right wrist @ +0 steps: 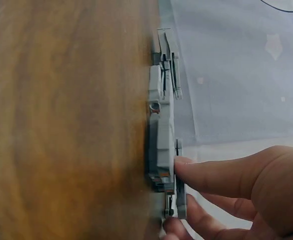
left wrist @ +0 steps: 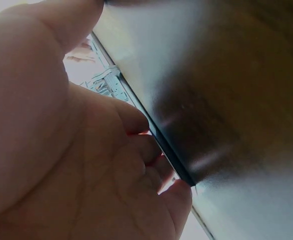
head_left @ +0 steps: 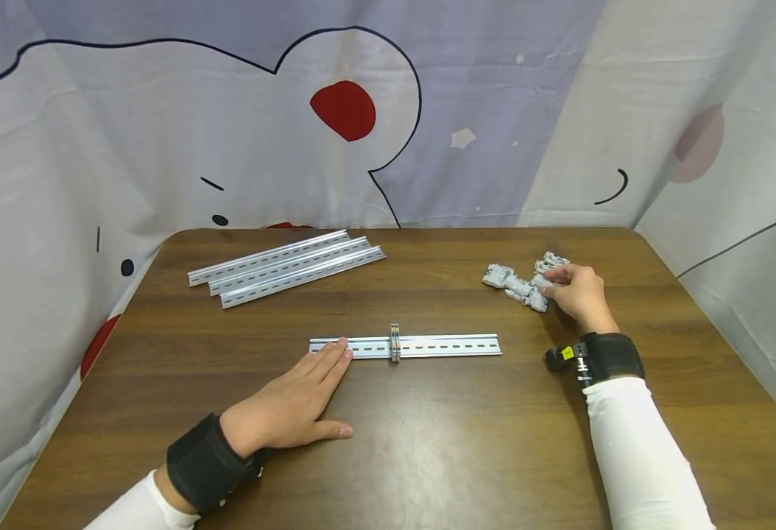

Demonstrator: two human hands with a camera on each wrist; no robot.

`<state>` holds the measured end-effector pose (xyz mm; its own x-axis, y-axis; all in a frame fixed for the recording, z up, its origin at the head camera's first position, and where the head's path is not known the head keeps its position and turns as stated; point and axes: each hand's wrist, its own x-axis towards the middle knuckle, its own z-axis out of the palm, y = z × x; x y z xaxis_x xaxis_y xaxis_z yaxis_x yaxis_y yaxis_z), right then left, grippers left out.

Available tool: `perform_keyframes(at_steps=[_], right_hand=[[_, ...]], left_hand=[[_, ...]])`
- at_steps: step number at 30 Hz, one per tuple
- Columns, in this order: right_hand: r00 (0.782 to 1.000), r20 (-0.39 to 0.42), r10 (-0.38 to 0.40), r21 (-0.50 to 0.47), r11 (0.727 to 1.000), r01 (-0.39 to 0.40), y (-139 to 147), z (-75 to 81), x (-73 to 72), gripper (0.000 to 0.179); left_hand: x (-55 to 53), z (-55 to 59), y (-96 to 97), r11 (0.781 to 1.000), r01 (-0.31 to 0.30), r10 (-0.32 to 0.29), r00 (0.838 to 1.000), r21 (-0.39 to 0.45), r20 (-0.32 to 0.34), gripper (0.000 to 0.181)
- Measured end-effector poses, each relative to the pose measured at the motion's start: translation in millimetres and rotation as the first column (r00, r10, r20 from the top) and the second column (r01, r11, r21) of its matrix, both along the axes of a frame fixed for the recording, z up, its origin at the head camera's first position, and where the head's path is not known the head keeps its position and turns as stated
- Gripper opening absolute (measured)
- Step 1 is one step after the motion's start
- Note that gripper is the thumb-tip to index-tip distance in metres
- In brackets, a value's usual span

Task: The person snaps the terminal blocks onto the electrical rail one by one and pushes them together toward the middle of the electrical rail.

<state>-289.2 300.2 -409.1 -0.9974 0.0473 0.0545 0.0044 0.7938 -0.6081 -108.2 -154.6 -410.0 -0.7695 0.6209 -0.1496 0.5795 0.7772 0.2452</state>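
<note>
A slotted metal DIN rail (head_left: pixel 448 346) lies across the middle of the table. My left hand (head_left: pixel 288 405) rests flat with straight fingers over the rail's left end, thumb spread out on the wood. Thin grey terminal blocks (head_left: pixel 395 343) stand upright on the rail, right of those fingertips. At the back right, my right hand (head_left: pixel 580 294) is at a loose heap of grey terminal blocks (head_left: pixel 517 285). Its thumb and fingers pinch one terminal block (right wrist: pixel 181 205) at the heap's right side, seen in the right wrist view.
Three more slotted rails (head_left: pixel 302 276) lie side by side, slanted, at the back left of the wooden table (head_left: pixel 428 442). A printed cloth (head_left: pixel 229 132) hangs behind the table's back edge and along its sides.
</note>
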Motion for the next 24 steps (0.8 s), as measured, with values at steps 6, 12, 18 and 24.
perform_keyframes(at_steps=[6, 12, 18, 24], right_hand=[[1.000, -0.007, -0.026, 0.000, 1.000, 0.026, 0, 3.2, 0.2, 0.044], [0.999, -0.043, 0.000, 0.010, 1.000, 0.000, -3, 7.0, 2.9, 0.034], [0.996, -0.087, 0.033, 0.038, 0.999, -0.030, -6, 13.8, 6.6, 0.021], [0.995, -0.093, 0.041, 0.064, 0.997, -0.035, -12, 22.3, 9.7, 0.017]], left_hand=[[0.1, 0.6, -0.1, 1.000, 0.003, -0.003, 1.000, 0.000, -0.004, 0.099], [-0.2, 0.4, -0.1, 1.000, 0.005, -0.005, 1.000, 0.002, -0.008, 0.100], [0.4, 0.5, 0.4, 1.000, -0.002, 0.002, 1.000, -0.007, -0.005, 0.100], [0.0, -0.7, 0.2, 1.000, -0.004, 0.004, 1.000, -0.014, -0.003, 0.100]])
